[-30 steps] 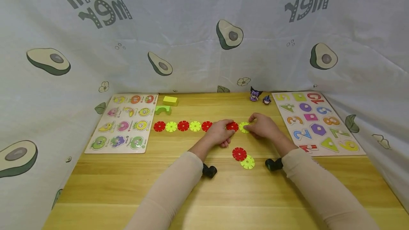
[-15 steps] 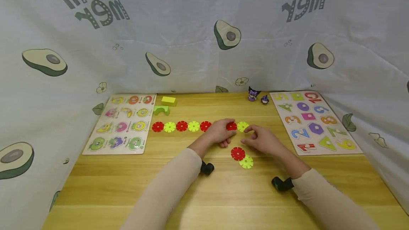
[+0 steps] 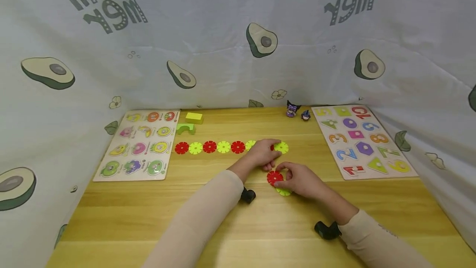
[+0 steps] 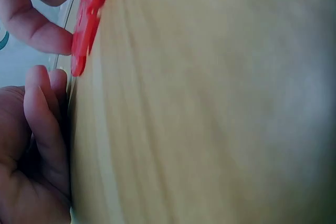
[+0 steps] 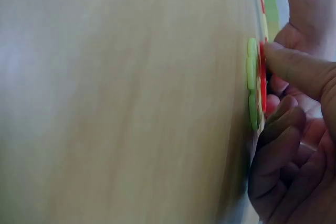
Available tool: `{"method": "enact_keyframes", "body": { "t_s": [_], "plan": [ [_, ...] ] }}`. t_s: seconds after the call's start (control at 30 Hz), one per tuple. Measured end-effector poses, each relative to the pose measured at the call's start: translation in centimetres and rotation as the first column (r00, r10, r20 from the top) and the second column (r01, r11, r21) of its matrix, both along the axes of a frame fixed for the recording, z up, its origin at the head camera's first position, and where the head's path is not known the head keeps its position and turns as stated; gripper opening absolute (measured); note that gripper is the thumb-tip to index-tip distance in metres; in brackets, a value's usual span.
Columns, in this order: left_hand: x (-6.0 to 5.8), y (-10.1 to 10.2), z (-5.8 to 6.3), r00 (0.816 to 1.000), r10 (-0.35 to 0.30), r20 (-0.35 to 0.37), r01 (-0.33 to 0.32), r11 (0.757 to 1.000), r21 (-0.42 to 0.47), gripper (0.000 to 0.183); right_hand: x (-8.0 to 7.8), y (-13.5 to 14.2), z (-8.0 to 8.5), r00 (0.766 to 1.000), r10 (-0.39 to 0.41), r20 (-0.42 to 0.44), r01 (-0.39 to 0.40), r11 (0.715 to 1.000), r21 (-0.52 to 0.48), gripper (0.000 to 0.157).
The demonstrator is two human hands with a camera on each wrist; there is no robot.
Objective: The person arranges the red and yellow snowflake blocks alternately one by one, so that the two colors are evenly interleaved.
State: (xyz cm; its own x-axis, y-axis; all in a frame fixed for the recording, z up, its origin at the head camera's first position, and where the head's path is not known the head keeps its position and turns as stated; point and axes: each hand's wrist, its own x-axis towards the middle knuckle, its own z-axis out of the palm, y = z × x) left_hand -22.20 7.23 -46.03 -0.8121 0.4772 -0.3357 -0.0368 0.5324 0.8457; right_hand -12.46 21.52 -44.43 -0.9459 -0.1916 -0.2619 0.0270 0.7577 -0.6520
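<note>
My left hand [image 3: 262,152] stays over the row of notched flower discs, its thumb and index finger pinching a red disc mostly hidden beneath them. A yellow disc [image 3: 281,147] lies just right of those fingertips. Nearer me, my right hand [image 3: 301,179] pinches another red disc [image 3: 275,178] between thumb and index finger. That red disc overlaps a yellow disc [image 3: 284,192], whose yellow-green edge shows beneath it in the right wrist view. The left wrist view shows the same red disc [image 4: 86,30] side-on, with the left hand's curled fingers [image 4: 44,129] below.
The row runs left through alternating red and yellow discs [image 3: 210,147]. A fruit puzzle board [image 3: 169,135] lies at left, a number puzzle board [image 3: 336,158] at right. Yellow [image 3: 194,118] and green [image 3: 186,128] blocks and two small figurines [image 3: 291,109] stand toward the back.
My right hand has left the yellow disc at the row's right end, moved toward me and taken hold of the red disc on the small pile. The left hand stays at the row.
</note>
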Motion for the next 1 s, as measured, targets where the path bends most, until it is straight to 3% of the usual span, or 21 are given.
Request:
{"method": "enact_keyframes", "body": {
  "t_s": [0.23, 0.37, 0.5, 0.63, 0.77, 1.0],
  "plan": [
    [0.1, 0.3, 0.1, 1.000, 0.019, -0.024, -0.020, 0.999, -0.039, 0.047, -0.2, -0.2, 0.0, 1.000, -0.010, -0.008, 0.011, 0.999, 0.039, 0.043],
    [0.1, 0.3, 0.1, 1.000, 0.021, -0.020, -0.021, 0.999, -0.030, 0.047, -0.1, -0.2, 0.2, 1.000, -0.004, -0.022, 0.005, 1.000, 0.010, 0.039],
    [0.1, 0.2, 0.0, 1.000, 0.027, -0.015, -0.028, 1.000, -0.014, 0.047, -0.1, 0.1, 0.3, 1.000, -0.021, -0.007, 0.021, 0.995, -0.100, 0.030],
    [0.1, 0.3, -0.1, 0.999, 0.039, -0.021, -0.039, 0.999, -0.008, 0.046, -0.4, 1.0, 0.7, 0.997, -0.047, 0.069, 0.063, 0.963, -0.260, 0.029],
    [0.1, 0.3, -0.1, 0.999, 0.048, -0.010, -0.048, 0.999, -0.003, 0.046, -1.6, 2.7, 1.5, 0.985, -0.113, 0.127, 0.147, 0.940, -0.309, 0.036],
    [0.1, 0.4, -0.1, 0.998, 0.060, 0.003, -0.060, 0.998, -0.005, 0.047, -5.1, 5.4, 1.7, 0.964, -0.250, 0.085, 0.263, 0.938, -0.226, 0.040]
  ]
}}
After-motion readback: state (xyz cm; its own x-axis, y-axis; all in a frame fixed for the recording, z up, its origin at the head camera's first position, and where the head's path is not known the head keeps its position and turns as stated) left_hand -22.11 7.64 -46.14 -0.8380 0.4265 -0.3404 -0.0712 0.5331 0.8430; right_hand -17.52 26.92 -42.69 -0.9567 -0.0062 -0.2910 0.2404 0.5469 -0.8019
